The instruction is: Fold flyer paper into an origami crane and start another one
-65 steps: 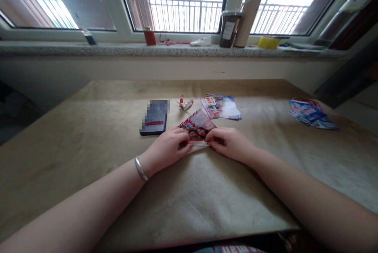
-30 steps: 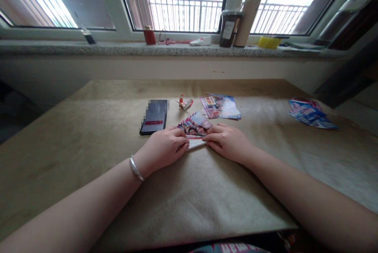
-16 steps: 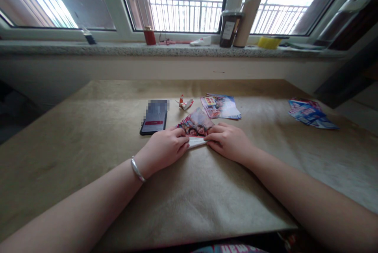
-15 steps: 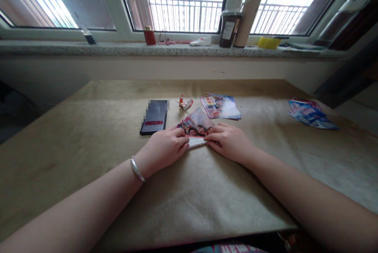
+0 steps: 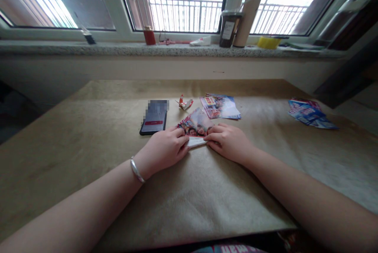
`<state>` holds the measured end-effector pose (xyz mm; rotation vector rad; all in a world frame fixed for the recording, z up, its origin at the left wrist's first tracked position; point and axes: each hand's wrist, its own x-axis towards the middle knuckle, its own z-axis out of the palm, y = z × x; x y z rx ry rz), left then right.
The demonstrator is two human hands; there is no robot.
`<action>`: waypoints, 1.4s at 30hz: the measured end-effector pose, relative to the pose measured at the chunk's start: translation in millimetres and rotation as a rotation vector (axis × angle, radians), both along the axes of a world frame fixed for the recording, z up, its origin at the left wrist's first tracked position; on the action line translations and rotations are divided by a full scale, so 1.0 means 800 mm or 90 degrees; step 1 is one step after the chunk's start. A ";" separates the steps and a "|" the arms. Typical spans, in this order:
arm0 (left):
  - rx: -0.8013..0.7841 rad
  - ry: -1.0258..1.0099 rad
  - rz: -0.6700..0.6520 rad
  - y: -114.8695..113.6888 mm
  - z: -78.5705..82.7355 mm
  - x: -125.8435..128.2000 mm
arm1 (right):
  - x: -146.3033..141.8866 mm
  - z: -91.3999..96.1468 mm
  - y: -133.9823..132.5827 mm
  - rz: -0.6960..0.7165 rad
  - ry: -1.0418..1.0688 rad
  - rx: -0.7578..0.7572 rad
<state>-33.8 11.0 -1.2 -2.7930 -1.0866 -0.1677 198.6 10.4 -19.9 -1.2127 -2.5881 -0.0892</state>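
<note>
Between my hands lies a sheet of printed paper, its far part pointed and its near edge turned up in a white folded strip. My left hand grips the left end of that strip, fingers closed and thumb at the near side. On the right end, my right hand presses with its fingers closed in a pinch. Both hands rest low over the table, and the paper's side corners are hidden under the fingers. A smartphone with a lit screen lies just beyond my left hand.
A small red-and-white folded paper piece stands past the sheet. Printed leaflets lie beyond my right hand, and blue-and-red folded papers farther right. The wooden table meets a wall under a windowsill holding jars and a tall tube.
Almost nothing differs. Both hands keep their places on the folded strip, and the paper and the things around it lie as before.
</note>
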 end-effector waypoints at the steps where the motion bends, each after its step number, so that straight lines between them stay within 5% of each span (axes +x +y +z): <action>1: -0.001 0.000 -0.004 0.001 -0.001 0.000 | 0.000 0.000 0.000 -0.006 -0.002 0.005; 42: 0.013 -0.013 0.007 -0.010 -0.013 0.012 | 0.004 0.014 -0.005 -0.106 -0.066 -0.003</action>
